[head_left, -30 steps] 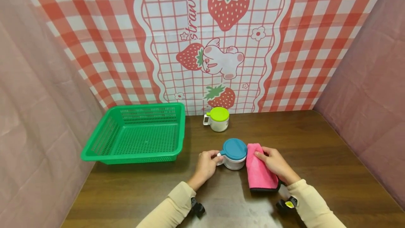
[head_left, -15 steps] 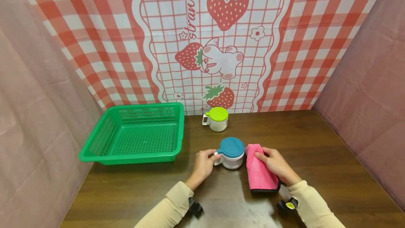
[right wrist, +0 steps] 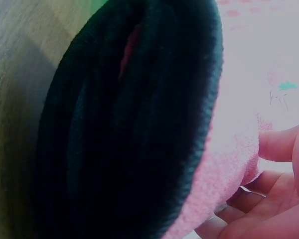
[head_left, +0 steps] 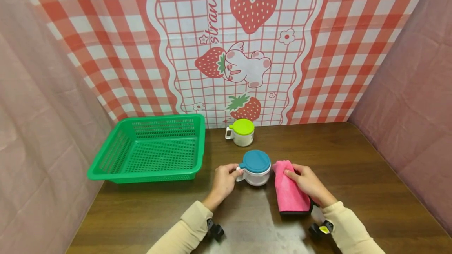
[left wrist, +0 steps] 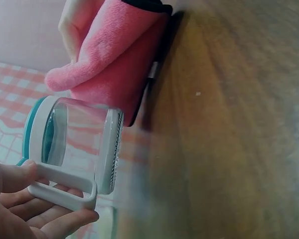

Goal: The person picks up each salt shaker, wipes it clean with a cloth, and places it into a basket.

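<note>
A clear seasoning jar (head_left: 257, 177) with a blue lid (head_left: 256, 161) and a white handle is upright in front of me. My left hand (head_left: 224, 180) grips its handle (left wrist: 65, 185), thumb on one side and fingers on the other. In the left wrist view the jar's base looks slightly off the tabletop. To its right, my right hand (head_left: 308, 183) pinches a folded pink cloth (head_left: 290, 191) with black edging. A small gap separates cloth and jar. The cloth's black edge (right wrist: 124, 129) fills much of the right wrist view, with some fingers partly hidden behind the cloth.
Behind the held jar stands a second jar (head_left: 243, 138) with a lime-green lid, its handle pointing left. A green plastic basket (head_left: 192, 173) sits on the left of the wooden table (head_left: 335, 144). A checked strawberry-print curtain (head_left: 339, 50) hangs along the back edge.
My left hand has moved the blue-lidded jar slightly left and away from me, opening a gap between it and the cloth. The right hand and the cloth stay nearly still.
</note>
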Demonstrator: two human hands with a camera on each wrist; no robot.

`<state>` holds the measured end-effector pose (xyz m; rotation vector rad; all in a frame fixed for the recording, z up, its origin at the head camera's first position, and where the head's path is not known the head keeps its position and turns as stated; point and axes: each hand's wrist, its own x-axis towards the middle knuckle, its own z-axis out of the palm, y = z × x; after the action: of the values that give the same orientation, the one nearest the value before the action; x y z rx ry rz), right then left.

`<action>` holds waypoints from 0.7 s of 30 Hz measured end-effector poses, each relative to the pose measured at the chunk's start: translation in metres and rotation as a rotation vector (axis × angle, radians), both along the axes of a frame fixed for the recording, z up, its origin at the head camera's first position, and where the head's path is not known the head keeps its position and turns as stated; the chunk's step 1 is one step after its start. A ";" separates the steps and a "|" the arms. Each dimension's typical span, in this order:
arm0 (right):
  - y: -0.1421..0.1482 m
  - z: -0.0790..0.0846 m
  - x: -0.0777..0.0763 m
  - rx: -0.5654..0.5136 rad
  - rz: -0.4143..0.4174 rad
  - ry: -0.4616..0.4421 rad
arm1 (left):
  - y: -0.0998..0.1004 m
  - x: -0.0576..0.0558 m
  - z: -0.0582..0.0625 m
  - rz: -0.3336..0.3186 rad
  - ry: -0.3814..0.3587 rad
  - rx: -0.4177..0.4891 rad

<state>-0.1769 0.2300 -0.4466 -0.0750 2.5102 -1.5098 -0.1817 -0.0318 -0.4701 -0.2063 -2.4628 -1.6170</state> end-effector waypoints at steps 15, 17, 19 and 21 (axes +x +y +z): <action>0.005 0.007 0.000 -0.007 0.017 0.017 | -0.012 -0.001 0.018 -0.005 -0.005 -0.003; 0.004 0.006 0.000 -0.004 0.015 0.008 | -0.012 0.000 0.015 -0.008 -0.011 -0.010; 0.004 0.005 0.001 0.004 0.010 0.003 | -0.011 0.001 0.011 -0.014 -0.023 -0.013; 0.004 0.004 0.001 0.008 0.013 0.007 | -0.010 0.002 0.007 -0.020 -0.037 -0.014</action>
<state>-0.1761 0.2339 -0.4429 -0.0955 2.5159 -1.4971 -0.1796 -0.0422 -0.4635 -0.2058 -2.5081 -1.6260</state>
